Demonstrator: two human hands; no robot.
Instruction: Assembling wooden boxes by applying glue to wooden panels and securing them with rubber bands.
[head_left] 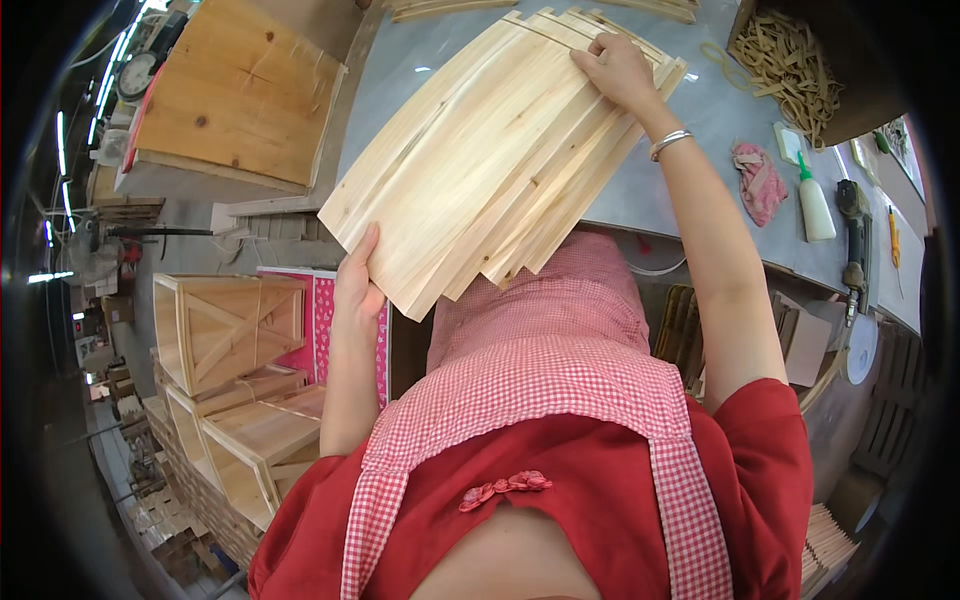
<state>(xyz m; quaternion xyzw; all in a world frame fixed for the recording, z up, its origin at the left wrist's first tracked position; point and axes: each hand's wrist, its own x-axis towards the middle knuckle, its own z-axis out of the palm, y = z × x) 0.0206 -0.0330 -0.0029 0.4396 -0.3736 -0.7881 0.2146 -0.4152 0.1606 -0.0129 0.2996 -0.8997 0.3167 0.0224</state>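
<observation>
A fanned stack of pale wooden panels (pixel 480 150) lies slanted across the table's front edge, its near end sticking out over my apron. My left hand (pixel 360 278) grips the near left corner, thumb on the top face and fingers underneath. At the far right end, my right hand (pixel 615 72) is closed on the panels' edge with curled fingers; its fingertips are partly hidden. The panels overlap in steps, their edges showing along the right side. Thin grooves cross their far ends.
On the grey table (pixel 640 200) are a pink cloth (pixel 760 183), a green-tipped white glue bottle (pixel 816 205) and a dark air tool (pixel 854 235). A box of tan bands (pixel 785 70) stands far right. Wooden crates (pixel 230 330) are stacked at left, below a large wooden box (pixel 235 95).
</observation>
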